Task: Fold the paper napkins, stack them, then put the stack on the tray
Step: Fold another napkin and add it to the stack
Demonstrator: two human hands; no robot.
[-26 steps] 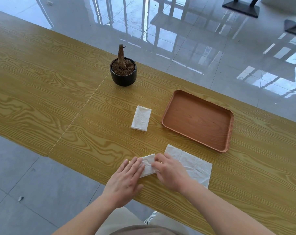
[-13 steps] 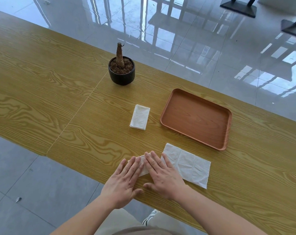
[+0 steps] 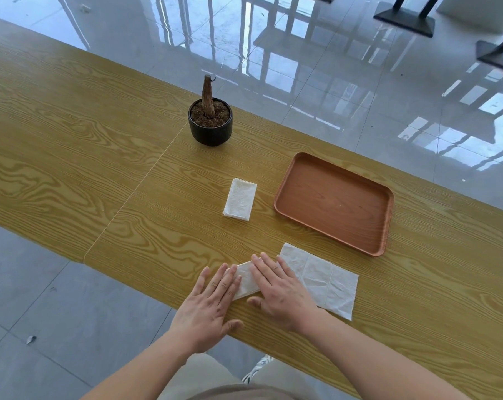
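One folded napkin (image 3: 240,199) lies left of the empty tray (image 3: 334,203); both hands (image 3: 212,304) (image 3: 279,287), fingers (image 3: 269,268) spread flat, gripping nothing, press a second napkin (image 3: 248,280), leaving one unfolded napkin (image 3: 325,280) nearer the person than the tray.

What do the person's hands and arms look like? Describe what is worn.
Both forearms are bare to the picture's bottom edge: no sleeves show. The left hand and right hand wear no gloves, and no ring, watch or bracelet is visible. Nails look short and unpainted.

No readable text, labels, brands or numbers anywhere in view.
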